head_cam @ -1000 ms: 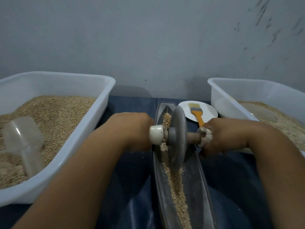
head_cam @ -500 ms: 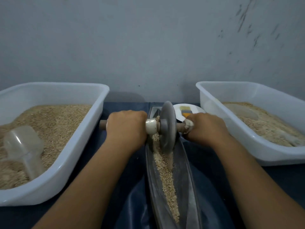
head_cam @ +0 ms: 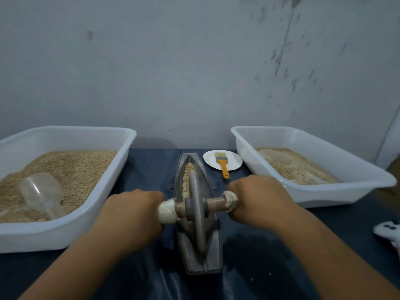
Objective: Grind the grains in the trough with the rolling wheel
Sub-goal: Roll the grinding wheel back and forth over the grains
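Note:
A grey boat-shaped metal trough (head_cam: 213,252) lies lengthwise in the middle of the dark blue table. A grey rolling wheel (head_cam: 197,213) stands upright in its groove, on a wooden axle with white end caps. My left hand (head_cam: 132,215) grips the axle's left handle; my right hand (head_cam: 257,199) grips the right handle. Tan grains (head_cam: 187,174) show in the far part of the trough, beyond the wheel. The near part of the groove is hidden behind the wheel.
A white bin (head_cam: 91,215) of grain with a clear scoop (head_cam: 41,194) stands at left. Another white bin (head_cam: 324,193) of paler grain stands at right. An orange-handled brush (head_cam: 223,164) lies on a white plate (head_cam: 234,159). A white object (head_cam: 389,233) sits at the right edge.
The wheel has rolled from the trough's far end toward me, to about its middle, with both hands on the handles. The view has pulled back, showing the trough's near end.

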Motion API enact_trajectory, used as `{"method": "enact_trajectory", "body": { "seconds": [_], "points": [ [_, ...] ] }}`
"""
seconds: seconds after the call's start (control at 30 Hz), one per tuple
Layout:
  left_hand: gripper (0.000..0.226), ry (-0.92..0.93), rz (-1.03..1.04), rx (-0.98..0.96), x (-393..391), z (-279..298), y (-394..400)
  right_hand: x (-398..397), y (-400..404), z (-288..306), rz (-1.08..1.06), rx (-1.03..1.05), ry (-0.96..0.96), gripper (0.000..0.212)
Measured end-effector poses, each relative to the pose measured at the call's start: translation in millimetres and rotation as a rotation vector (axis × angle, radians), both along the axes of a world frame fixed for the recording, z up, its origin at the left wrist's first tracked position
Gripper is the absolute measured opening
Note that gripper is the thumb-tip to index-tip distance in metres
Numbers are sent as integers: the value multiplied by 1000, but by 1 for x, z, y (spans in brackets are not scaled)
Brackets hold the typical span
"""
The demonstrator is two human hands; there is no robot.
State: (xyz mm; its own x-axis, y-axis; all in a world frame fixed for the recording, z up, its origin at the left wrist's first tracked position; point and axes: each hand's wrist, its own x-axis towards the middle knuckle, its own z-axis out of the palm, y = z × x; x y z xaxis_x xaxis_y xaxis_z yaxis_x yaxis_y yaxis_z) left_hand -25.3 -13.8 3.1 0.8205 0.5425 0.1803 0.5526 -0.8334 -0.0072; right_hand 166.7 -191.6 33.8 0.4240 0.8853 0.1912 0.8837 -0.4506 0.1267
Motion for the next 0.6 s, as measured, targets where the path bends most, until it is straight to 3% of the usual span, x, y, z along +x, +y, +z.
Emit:
{"method": "enact_trajectory", "body": {
  "seconds": [0.17,0.4,0.6],
  "points": [
    [20,-9,14,45,-8,2,-3,-5,-12,5,-24,-2,-17,18],
    [12,-28,66,71,40,-8,29,31,44,-19,-129,41,-38,27],
    [15,80,-29,58,48,10,31,37,42,-15,-135,-109,194,15]
  ]
}}
